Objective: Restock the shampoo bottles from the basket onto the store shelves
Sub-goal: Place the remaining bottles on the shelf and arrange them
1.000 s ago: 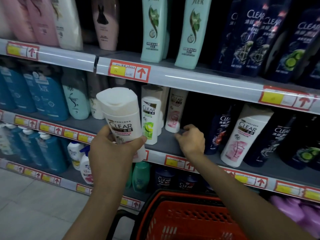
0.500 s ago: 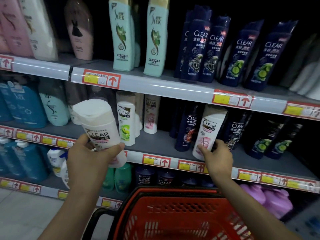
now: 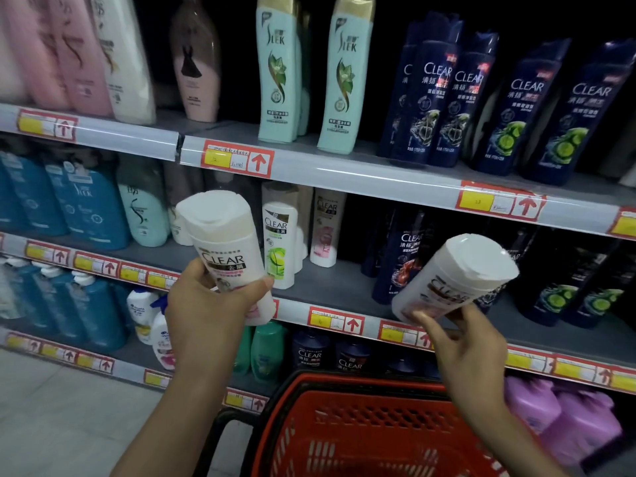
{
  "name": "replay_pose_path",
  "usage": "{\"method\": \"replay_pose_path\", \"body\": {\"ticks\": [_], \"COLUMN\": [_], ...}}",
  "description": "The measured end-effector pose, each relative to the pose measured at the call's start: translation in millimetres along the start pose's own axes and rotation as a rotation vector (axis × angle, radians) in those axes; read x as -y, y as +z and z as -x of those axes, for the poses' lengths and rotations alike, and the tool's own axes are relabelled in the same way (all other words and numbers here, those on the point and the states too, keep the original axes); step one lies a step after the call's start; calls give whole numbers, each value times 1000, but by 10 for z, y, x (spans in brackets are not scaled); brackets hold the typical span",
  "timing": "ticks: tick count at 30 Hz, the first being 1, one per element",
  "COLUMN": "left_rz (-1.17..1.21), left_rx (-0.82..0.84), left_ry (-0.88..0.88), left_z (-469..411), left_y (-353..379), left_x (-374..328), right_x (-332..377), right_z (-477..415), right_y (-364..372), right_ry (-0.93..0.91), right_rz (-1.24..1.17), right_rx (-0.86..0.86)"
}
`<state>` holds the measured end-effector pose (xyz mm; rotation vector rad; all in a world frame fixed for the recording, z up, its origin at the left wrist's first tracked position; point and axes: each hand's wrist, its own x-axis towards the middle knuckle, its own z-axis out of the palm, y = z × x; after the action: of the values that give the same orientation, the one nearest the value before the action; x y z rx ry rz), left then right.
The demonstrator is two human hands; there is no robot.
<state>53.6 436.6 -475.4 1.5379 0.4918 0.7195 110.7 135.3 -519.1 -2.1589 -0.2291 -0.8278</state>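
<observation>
My left hand [image 3: 210, 304] grips a white CLEAR shampoo bottle [image 3: 225, 246] upright, cap end toward me, in front of the middle shelf [image 3: 327, 287]. My right hand [image 3: 463, 342] holds a second white CLEAR bottle [image 3: 454, 277] with a pink label, tilted right and lifted off the shelf. Below both hands sits the red mesh basket [image 3: 361, 432]; no bottles show in its visible part. Two white CLEAR bottles, one with a green label [image 3: 278, 246] and one with a pink label [image 3: 325, 228], stand on the middle shelf between my hands.
Dark blue CLEAR bottles [image 3: 444, 98] and teal SLEK bottles [image 3: 278, 74] fill the top shelf. More dark blue bottles [image 3: 399, 256] stand on the middle shelf behind my right hand. Blue bottles [image 3: 82, 204] crowd the left. Purple jugs [image 3: 568, 421] sit low right. Tiled floor [image 3: 62, 425] lies at lower left.
My right hand moved right along the middle shelf, took hold of the white pink-labelled CLEAR bottle and lifted it off, tilting it. My left hand kept its bottle.
</observation>
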Motion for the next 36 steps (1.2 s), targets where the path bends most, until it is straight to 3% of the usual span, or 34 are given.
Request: {"method": "replay_pose_path", "body": {"ticks": [4,9,14,36], "left_rz": [6,-20,-56,-66], "left_rx": [-18,-20,-32,-87], "left_ry": [-8,-33,-40,-62], "left_z": [-9,-5,-41,-152], "left_y": [-34,-63,-144,-292], "left_x": [-59,-59,-64,-112], "right_x": [281,355,336,343], "right_z": [-94,-378,-602,-928], "right_y": [428,1209,1651,1925], "right_ry": [-88,21,95,242], "right_rz": [-54,-62,19,55], "right_rx": [138,273,283,298]}}
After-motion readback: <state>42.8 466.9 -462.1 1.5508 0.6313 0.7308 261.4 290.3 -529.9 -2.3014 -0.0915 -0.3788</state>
